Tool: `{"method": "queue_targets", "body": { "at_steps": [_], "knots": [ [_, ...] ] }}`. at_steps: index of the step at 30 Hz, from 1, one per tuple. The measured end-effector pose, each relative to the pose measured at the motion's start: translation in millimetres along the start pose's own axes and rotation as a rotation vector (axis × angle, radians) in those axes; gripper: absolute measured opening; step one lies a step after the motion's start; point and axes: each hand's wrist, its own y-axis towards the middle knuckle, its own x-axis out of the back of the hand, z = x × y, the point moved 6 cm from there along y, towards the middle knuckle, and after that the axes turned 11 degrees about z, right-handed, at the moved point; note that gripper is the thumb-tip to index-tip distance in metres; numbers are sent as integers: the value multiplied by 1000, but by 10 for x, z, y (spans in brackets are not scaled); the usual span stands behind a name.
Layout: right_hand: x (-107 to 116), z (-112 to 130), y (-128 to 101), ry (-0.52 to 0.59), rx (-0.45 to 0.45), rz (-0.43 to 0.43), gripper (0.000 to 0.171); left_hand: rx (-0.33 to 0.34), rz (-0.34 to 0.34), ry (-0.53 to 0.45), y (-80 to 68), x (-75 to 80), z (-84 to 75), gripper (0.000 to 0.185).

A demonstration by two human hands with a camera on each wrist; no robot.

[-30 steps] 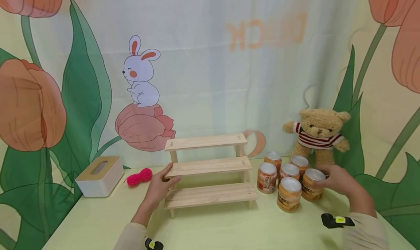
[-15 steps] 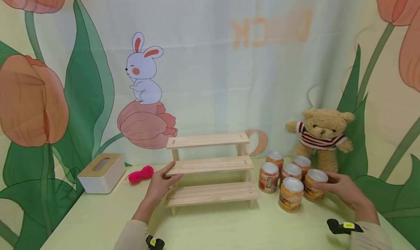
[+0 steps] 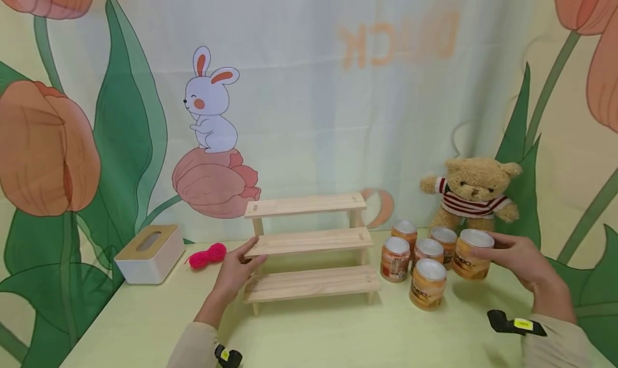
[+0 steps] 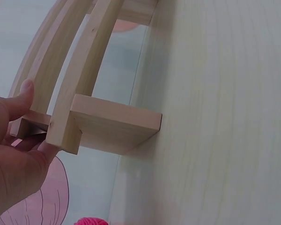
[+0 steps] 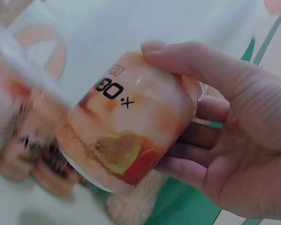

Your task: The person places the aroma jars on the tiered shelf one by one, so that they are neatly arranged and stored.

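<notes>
My right hand (image 3: 523,258) grips an orange can (image 3: 472,255) with a silver lid, lifted just off the table at the right. In the right wrist view the thumb lies across the front of this can (image 5: 131,117) and the fingers curl behind it. My left hand (image 3: 236,269) holds the left end of the middle board of a three-step wooden shelf (image 3: 314,242). Seen from the left wrist, the thumb is above that board and the fingers are below it (image 4: 30,123). Several like cans stand between shelf and right hand, the nearest one (image 3: 428,285) in front.
A teddy bear (image 3: 475,188) in a striped top sits behind the cans. Left of the shelf lie a pink yarn bundle (image 3: 207,256) and a tissue box (image 3: 149,255) with a wooden lid. A printed curtain (image 3: 309,100) hangs along the table's back edge.
My right hand has raised its can off the table and drawn it slightly right, away from the other cans. The left hand keeps its hold on the shelf.
</notes>
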Motion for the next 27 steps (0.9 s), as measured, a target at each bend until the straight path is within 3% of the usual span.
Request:
{"method": "queue_targets", "body": {
  "at_steps": [9,15,27],
  "knots": [
    [-157,555,15,-26,65,-29,76,-12,-8,3,5,12,14,63],
    [-360,874,86,-36,160,-83,69,-15,-4,-1,9,10,11,61],
    [-982,1303,224,76,228,16,67,-20,0,-16,15,23,3,61]
  ]
}}
